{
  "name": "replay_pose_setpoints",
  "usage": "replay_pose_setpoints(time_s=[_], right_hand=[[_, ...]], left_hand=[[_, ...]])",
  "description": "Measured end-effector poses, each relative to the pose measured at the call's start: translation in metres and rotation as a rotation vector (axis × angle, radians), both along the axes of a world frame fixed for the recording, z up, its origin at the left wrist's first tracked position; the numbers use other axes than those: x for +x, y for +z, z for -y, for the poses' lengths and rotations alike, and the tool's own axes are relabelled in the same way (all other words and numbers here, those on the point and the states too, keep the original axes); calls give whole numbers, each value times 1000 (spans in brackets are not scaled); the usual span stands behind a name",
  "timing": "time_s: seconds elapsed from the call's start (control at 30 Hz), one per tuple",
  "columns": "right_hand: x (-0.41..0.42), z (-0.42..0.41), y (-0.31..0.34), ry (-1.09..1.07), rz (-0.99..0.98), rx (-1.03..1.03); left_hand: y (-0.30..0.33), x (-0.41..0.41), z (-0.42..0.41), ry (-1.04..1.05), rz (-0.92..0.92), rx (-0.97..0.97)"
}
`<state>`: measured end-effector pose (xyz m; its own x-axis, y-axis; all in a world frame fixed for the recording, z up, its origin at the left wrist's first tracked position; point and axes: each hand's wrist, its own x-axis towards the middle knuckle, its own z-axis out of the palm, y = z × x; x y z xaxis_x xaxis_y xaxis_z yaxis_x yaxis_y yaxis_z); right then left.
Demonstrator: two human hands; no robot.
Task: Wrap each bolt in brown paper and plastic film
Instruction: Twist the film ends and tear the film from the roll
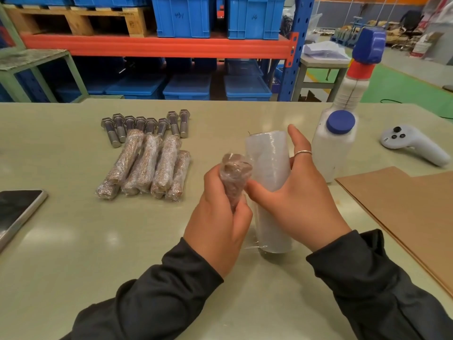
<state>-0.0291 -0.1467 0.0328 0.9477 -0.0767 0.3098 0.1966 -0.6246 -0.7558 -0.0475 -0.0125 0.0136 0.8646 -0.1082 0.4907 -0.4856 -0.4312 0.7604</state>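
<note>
My left hand (pixel 218 222) grips a bolt wrapped in brown paper and film (pixel 234 177), held upright just left of the roll of plastic film (pixel 269 182). My right hand (pixel 296 192) holds the roll, thumb on its left side and fingers spread round its right side. Film runs from the roll to the wrapped bolt. Several wrapped bolts (pixel 147 165) lie in a row at the left. Behind them lie several bare steel bolts (pixel 144 125). Sheets of brown paper (pixel 402 207) lie at the right.
A white bottle with a blue cap (pixel 335 146) stands right behind the roll. A white controller (pixel 411 143) lies at the far right. A dark phone (pixel 17 212) lies at the left table edge. Racks with blue crates (pixel 183 18) stand beyond the table.
</note>
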Motion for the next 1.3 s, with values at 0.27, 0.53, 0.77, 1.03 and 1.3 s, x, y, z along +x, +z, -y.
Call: replay_pose_setpoints(time_s=[0.27, 0.53, 0.77, 1.03, 1.3], right_hand=[[2, -1, 4, -9, -9, 31], [4, -6, 10, 15, -30, 37], [8, -7, 5, -19, 10, 11], [13, -12, -2, 4, -21, 54], [11, -13, -1, 59, -27, 69]], left_hand=[[8, -8, 5, -17, 63, 34], [11, -8, 4, -52, 105, 48], [13, -16, 4, -118, 179, 111], [11, -13, -1, -55, 87, -90], [20, -12, -2, 18, 23, -156]])
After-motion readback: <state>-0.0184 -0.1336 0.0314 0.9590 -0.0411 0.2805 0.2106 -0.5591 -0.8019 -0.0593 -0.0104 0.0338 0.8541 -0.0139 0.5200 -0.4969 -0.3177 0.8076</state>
